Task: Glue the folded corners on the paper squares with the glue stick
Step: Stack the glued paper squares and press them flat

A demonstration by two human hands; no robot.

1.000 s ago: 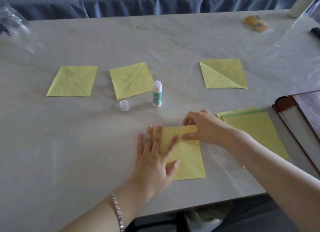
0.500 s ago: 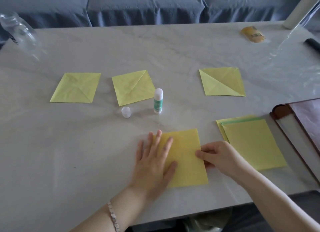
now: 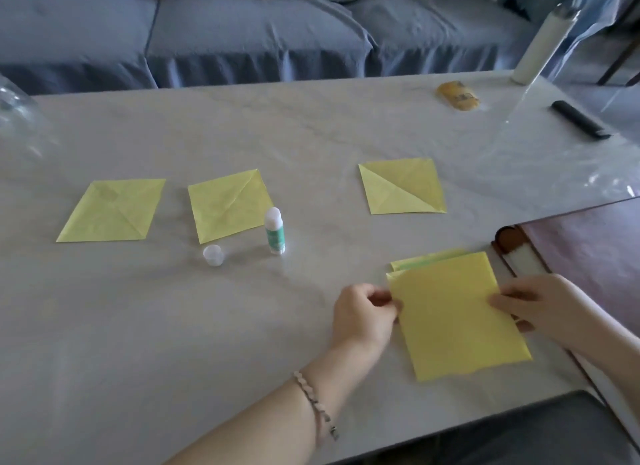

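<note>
Both hands hold one flat yellow paper square (image 3: pixel 453 315) near the table's front right. My left hand (image 3: pixel 363 314) pinches its left edge, and my right hand (image 3: pixel 540 307) pinches its right edge. The sheet lies over a small stack of yellow and green papers (image 3: pixel 429 257). Three folded yellow squares lie farther back: one at the left (image 3: pixel 112 210), one in the middle (image 3: pixel 230 204), one at the right (image 3: pixel 403 187). The uncapped glue stick (image 3: pixel 275 230) stands upright beside the middle square, with its clear cap (image 3: pixel 213 255) to its left.
The pale marble table (image 3: pixel 277 135) carries a yellow packet (image 3: pixel 457 95), a black bar (image 3: pixel 576 119) and a white roll (image 3: pixel 543 43) at the back right. A clear plastic thing (image 3: pixel 17 118) sits far left. A brown case (image 3: pixel 568 249) borders the right. A blue sofa (image 3: pixel 242 34) stands behind.
The yellow sheet has moved right, from the table's front centre onto the paper stack. My left hand left its flat press and now pinches the sheet's edge; my right hand shifted to the right edge.
</note>
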